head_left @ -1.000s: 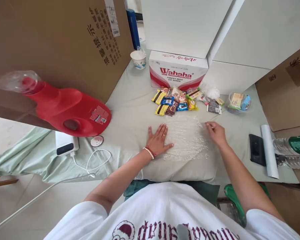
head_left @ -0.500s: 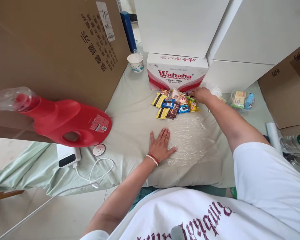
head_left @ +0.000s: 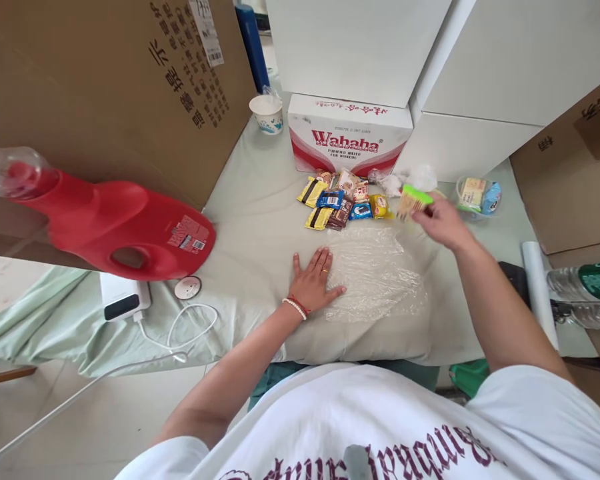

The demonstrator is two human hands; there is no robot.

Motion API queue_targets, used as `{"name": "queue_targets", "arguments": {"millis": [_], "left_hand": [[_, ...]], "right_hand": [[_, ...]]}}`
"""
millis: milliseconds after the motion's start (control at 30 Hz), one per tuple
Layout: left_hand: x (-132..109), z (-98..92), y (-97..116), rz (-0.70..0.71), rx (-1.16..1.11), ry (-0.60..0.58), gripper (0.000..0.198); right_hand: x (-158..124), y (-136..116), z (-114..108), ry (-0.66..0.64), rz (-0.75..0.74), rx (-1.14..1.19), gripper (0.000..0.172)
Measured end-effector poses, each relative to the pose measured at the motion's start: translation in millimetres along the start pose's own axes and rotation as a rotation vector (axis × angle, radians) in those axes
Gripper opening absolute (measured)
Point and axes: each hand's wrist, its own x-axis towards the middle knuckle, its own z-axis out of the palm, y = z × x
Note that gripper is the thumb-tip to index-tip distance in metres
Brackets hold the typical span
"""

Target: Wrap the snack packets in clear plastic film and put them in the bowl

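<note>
My left hand point(head_left: 314, 284) lies flat, fingers spread, on the left edge of a clear sheet of plastic wrap point(head_left: 375, 273) spread over the pale green cloth. My right hand point(head_left: 443, 223) is raised over the sheet's far right corner and pinches a small snack packet with a bright green top point(head_left: 411, 200). Just beyond the sheet lies a pile of wrapped snacks point(head_left: 341, 201), yellow, blue and brown.
A Wahaha water carton point(head_left: 349, 137) stands behind the snacks, a paper cup point(head_left: 266, 113) to its left. A red jug point(head_left: 125, 223), power bank point(head_left: 121, 298) and white cable point(head_left: 190, 323) lie left. A clear tub of packets point(head_left: 477, 195), roll point(head_left: 537, 283) and bottles point(head_left: 587, 293) sit right.
My right hand went from the sheet's right side out to the snack pile, took a green-topped packet and has drawn back with it. My left hand stayed flat on the wrap.
</note>
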Motion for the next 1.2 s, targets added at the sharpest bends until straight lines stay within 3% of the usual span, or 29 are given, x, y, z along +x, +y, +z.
{"name": "queue_targets", "arguments": {"millis": [133, 267, 367, 533, 633, 733, 867, 1033, 1200], "left_hand": [[0, -0.8, 0, 0.000, 0.015, -0.004, 0.096], [0, -3.3, 0, 0.007, 0.032, -0.007, 0.093], [0, -5.2, 0, 0.006, 0.038, -0.004, 0.092], [0, -6.4, -1, 0.019, 0.029, -0.006, 0.099], [1, -5.7, -2, 0.026, 0.035, -0.013, 0.100], [1, -4.9, -2, 0.031, 0.045, -0.017, 0.100], [0, -4.4, -3, 0.040, 0.048, -0.017, 0.098], [1, -4.3, -3, 0.036, 0.047, -0.012, 0.095], [1, -5.1, -3, 0.035, 0.033, -0.016, 0.095]], "right_hand": [[-70, -57, 31, -0.192, -0.128, -0.293, 0.039], [-112, -95, 74, -0.475, -0.226, -0.277, 0.060], [-127, -82, 95, -0.560, -0.291, -0.137, 0.063], [-153, -42, 108, -0.407, -0.241, 0.114, 0.057], [-161, -22, 105, -0.336, -0.235, 0.296, 0.042], [-142, 10, 84, -0.181, -0.053, 0.305, 0.037], [-66, 65, 41, 0.090, 0.259, -0.102, 0.038], [37, 98, 17, 0.096, 0.370, -0.340, 0.037], [88, 98, 20, 0.025, 0.452, -0.289, 0.039]]}}
